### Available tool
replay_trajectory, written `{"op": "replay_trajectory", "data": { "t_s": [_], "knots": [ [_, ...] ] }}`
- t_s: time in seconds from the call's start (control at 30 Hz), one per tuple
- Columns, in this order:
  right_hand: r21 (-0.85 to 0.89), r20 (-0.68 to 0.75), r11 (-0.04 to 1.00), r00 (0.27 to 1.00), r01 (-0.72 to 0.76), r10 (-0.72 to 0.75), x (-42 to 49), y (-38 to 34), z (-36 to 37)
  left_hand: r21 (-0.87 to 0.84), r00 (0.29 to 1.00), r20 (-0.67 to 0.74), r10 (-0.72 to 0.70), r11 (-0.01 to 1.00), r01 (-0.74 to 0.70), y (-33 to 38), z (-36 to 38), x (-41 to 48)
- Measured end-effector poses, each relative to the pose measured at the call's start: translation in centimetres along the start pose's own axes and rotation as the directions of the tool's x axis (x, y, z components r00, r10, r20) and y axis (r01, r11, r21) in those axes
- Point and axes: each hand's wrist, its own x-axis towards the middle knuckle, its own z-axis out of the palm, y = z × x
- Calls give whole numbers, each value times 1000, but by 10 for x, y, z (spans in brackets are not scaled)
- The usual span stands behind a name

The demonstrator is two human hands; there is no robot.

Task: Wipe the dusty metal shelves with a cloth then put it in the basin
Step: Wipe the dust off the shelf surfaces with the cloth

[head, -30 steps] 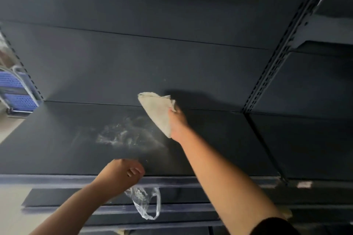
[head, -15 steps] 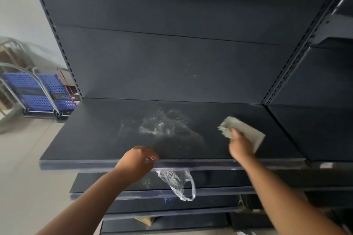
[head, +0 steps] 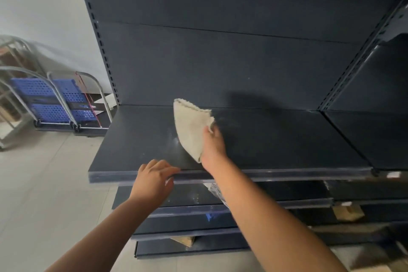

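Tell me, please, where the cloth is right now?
In the head view the cloth lies near the middle of the top shelf, pressed under the right hand, with the left hand at the shelf's front edge.

Clear plastic bag point(head: 215, 190) mostly hidden behind right forearm point(head: 260, 212).

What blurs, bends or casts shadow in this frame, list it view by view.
Head view: wide-angle bending curves the slotted uprights; a soft shadow falls on the back panel right of the cloth held by the right hand; the left hand on the shelf edge looks slightly smeared; the blue carts at left are blurred.
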Motion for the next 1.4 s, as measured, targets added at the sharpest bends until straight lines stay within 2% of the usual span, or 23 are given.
{"op": "replay_trajectory", "data": {
  "t_s": [0.07, 0.13, 0.2, 0.27, 0.37, 0.43, 0.47, 0.5, 0.6, 0.63, 0.67, 0.73, 0.77, 0.8, 0.83, 0.9, 0.97, 1.03, 1.1, 1.17, 1.23, 1.3, 1.4],
  "knots": [
    [-26, -58, 995, 993, 97, -99, 14, -20, -44, -17, 1000, -6, -10, 1000, 10, 2, -1, 0],
    [-192, -176, 962, 958, 194, -228, 33, -36, -95, -40, 1000, -12, -12, 999, 12, 2, -2, 2],
    [-506, -213, 820, 883, 266, -418, 47, -47, -145, -63, 1000, -23, -10, 998, 9, -1, -1, 6],
    [-745, -156, 624, 850, 234, -504, 51, -48, -180, -73, 999, -24, -24, 997, 22, -2, 1, 9],
    [-911, -29, 393, 930, 126, -366, 61, -17, -194, -88, 998, -29, -51, 995, 48, -2, 3, 10],
    [-979, 88, 158, 967, 128, -239, 69, 9, -168, -93, 998, -33, -52, 994, 49, -2, 3, 10],
    [-980, 145, 107, 969, 169, -201, 72, 20, -145, -101, 998, -39, -50, 994, 46, -3, 4, 10],
    [-970, 194, 117, 966, 215, -169, 72, 27, -118, -110, 998, -48, -49, 993, 43, -4, 4, 10],
    [-897, 327, 273, 937, 348, -122, 56, 44, -24, -116, 997, -73, -40, 993, 31, -1, 2, 13],
    [-857, 359, 365, 930, 364, -85, 53, 53, 5, -115, 996, -76, -39, 993, 30, 1, 0, 14],
    [-800, 372, 500, 928, 333, -23, 48, 59, 29, -119, 996, -77, -40, 992, 31, 3, -1, 14],
    [-544, 371, 830, 923, 122, 107, 35, 54, 60, -127, 996, -77, -42, 991, 32, 5, -2, 14],
    [-360, 350, 933, 925, -12, 147, 33, 45, 66, -128, 996, -74, -45, 991, 35, 5, -3, 14],
    [-185, 331, 975, 926, -125, 182, 33, 32, 65, -127, 996, -69, -49, 991, 40, 4, -2, 13],
    [-57, 305, 982, 934, -179, 188, 43, 20, 57, -124, 997, -61, -55, 991, 47, 2, -1, 13],
    [61, 217, 985, 965, -163, 147, 75, -3, 26, -122, 997, -45, -65, 991, 59, -2, 1, 11],
    [152, 119, 986, 992, -65, 47, 109, -28, -16, -132, 997, -42, -71, 989, 65, -3, 2, 10],
    [98, -20, 992, 997, 81, -79, 137, -51, -60, -140, 997, -46, -66, 988, 59, -4, 2, 8],
    [-161, -192, 961, 948, 225, -254, 154, -71, -105, -147, 997, -44, -59, 988, 52, -4, 2, 6],
    [-545, -229, 795, 865, 265, -446, 166, -73, -141, -150, 998, -32, -51, 988, 46, -4, -1, 6],
    [-793, -169, 593, 885, 141, -435, 174, -52, -155, -163, 999, -21, -32, 986, 28, -5, -5, 5],
    [-902, -93, 425, 928, 75, -361, 181, -17, -143, -192, 1000, -7, -3, 981, 2, -9, -8, 3],
    [-960, 144, 180, 930, 214, -339, 176, 36, -76, -226, 999, -6, 53, 973, -53, -25, -11, -5]
  ]
}}
